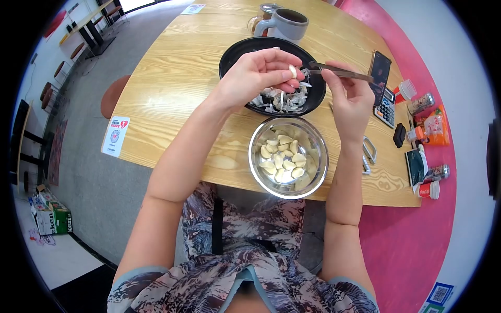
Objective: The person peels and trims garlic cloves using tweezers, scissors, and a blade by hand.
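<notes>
My left hand pinches a pale garlic clove between thumb and fingers, above a black bowl. Metal tweezers are in my right hand, their tips pointing left beside the clove. Papery garlic skins lie in the black bowl, partly hidden by my left hand. Just in front of it, nearer my body, a shiny steel bowl holds several peeled garlic cloves.
A grey mug and a glass jar stand behind the black bowl. On the right are a phone, a calculator, scissors, paper cups and small jars. The wooden table's near edge runs close to my body.
</notes>
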A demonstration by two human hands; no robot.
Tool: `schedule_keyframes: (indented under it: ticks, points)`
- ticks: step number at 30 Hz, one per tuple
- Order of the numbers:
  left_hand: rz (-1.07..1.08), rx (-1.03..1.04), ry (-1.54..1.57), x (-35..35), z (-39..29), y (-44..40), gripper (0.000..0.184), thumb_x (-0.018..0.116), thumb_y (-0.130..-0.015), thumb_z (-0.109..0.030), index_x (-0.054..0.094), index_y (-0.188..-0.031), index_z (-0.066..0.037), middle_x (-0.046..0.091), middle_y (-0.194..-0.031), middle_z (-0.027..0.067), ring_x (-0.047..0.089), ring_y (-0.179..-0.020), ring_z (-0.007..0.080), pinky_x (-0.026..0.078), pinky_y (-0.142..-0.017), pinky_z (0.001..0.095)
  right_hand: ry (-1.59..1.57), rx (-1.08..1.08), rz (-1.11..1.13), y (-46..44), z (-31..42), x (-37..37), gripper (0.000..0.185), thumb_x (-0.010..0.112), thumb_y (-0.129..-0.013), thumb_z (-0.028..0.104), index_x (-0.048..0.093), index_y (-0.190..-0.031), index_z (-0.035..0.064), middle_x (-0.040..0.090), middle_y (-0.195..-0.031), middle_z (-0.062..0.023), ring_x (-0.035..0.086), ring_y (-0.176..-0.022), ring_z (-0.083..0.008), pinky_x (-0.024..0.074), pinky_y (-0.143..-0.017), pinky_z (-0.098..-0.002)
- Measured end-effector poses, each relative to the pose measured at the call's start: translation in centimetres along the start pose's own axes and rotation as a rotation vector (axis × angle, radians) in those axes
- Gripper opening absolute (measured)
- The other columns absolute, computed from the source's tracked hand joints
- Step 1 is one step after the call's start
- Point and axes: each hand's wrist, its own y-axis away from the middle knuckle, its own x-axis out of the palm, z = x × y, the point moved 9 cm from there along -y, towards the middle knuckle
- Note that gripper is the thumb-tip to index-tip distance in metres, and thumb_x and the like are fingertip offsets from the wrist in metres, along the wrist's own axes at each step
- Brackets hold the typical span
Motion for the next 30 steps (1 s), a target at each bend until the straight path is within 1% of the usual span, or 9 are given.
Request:
schedule_keyframes:
  ticks: [2,3,10,12,16,19,21,28,30]
  points:
    - [-0.017,-0.002,-0.007,-0.2,0.1,0.0,0.026,0.058,-0.094,-0.006,0.059,-0.118,0.002,0.069,-0.099,0.0116,0.067,-0.087,0.0132,0.056,-0.079,0.0251,-0.123,-0.108,0.03,0.1,1.2,0.3,0.015,0.07,-0.083,0.0,0.067,-0.098,-0.0019,0.07,-0.088,-0.0077,0.065,-0.077,-0.0126,0.0513,-0.073,-0.0249]
    - [-0.031,-0.004,-0.015,-0.3,0.1,-0.1,0.025,0.059,-0.095,-0.007,0.06,-0.117,0.002,0.069,-0.097,0.0111,0.067,-0.086,0.0131,0.056,-0.078,0.0246,-0.1,-0.141,0.059,0.2,1.6,0.5,0.016,0.07,-0.082,-0.002,0.067,-0.098,-0.0022,0.07,-0.089,-0.0078,0.066,-0.079,-0.0125,0.0514,-0.073,-0.0244]
    - [-0.048,0.005,-0.014,-0.3,0.1,-0.1,0.023,0.06,-0.093,-0.005,0.06,-0.114,0.005,0.069,-0.094,0.0102,0.067,-0.085,0.0125,0.056,-0.077,0.0235,-0.123,-0.157,0.108,0.4,2.0,1.0,0.015,0.071,-0.082,-0.001,0.068,-0.097,-0.0022,0.071,-0.089,-0.008,0.066,-0.078,-0.0127,0.0517,-0.071,-0.0242]
    - [-0.048,0.068,-0.099,-0.3,-0.3,-0.1,0.022,0.058,-0.094,-0.004,0.062,-0.115,0.003,0.069,-0.094,0.0094,0.067,-0.084,0.0117,0.056,-0.078,0.0237,-0.11,-0.159,0.102,0.4,2.0,1.0,0.014,0.071,-0.082,-0.001,0.068,-0.096,-0.0018,0.071,-0.087,-0.0078,0.066,-0.077,-0.0129,0.0516,-0.07,-0.024]
    - [-0.053,0.127,-0.266,0.3,-0.9,0.3,0.022,0.057,-0.094,-0.002,0.063,-0.115,0.003,0.068,-0.093,0.0082,0.066,-0.083,0.0108,0.055,-0.078,0.0236,-0.083,-0.165,0.111,0.4,2.1,0.9,0.013,0.071,-0.082,0.0,0.069,-0.095,-0.0014,0.071,-0.085,-0.0075,0.066,-0.075,-0.0127,0.0514,-0.069,-0.0237]
    - [-0.08,0.19,-0.321,0.4,-1.5,0.6,0.019,0.059,-0.092,-0.002,0.066,-0.109,0.004,0.069,-0.088,0.0071,0.066,-0.08,0.0097,0.054,-0.074,0.0235,-0.07,-0.166,0.128,0.4,2.1,0.9,0.013,0.071,-0.082,0.0,0.069,-0.094,-0.0013,0.071,-0.085,-0.0075,0.066,-0.074,-0.0124,0.0513,-0.069,-0.0235]
    - [-0.058,0.191,-0.389,0.7,-1.7,0.6,0.022,0.058,-0.093,-0.001,0.065,-0.114,0.003,0.067,-0.093,0.0077,0.065,-0.083,0.0111,0.055,-0.078,0.0242,-0.095,-0.112,0.121,0.4,1.6,0.8,0.013,0.071,-0.082,0.001,0.069,-0.095,-0.0014,0.071,-0.085,-0.0075,0.065,-0.073,-0.0122,0.0513,-0.068,-0.0234]
    - [-0.047,0.166,-0.314,0.8,-1.2,0.4,0.022,0.059,-0.093,-0.001,0.063,-0.114,0.004,0.067,-0.093,0.0078,0.066,-0.083,0.012,0.055,-0.076,0.0248,-0.08,-0.128,0.041,0.4,1.4,0.1,0.011,0.071,-0.083,0.0,0.07,-0.093,-0.0017,0.07,-0.084,-0.0067,0.065,-0.072,-0.011,0.0517,-0.067,-0.0233]
    - [-0.039,0.182,-0.131,0.5,-1.2,0.1,0.02,0.061,-0.092,-0.001,0.061,-0.111,0.004,0.067,-0.093,0.0076,0.066,-0.084,0.0125,0.055,-0.076,0.025,-0.151,-0.096,-0.062,0.3,1.1,-0.8,0.011,0.07,-0.084,0.0,0.069,-0.094,-0.0019,0.07,-0.083,-0.0067,0.065,-0.072,-0.011,0.0517,-0.067,-0.0229]
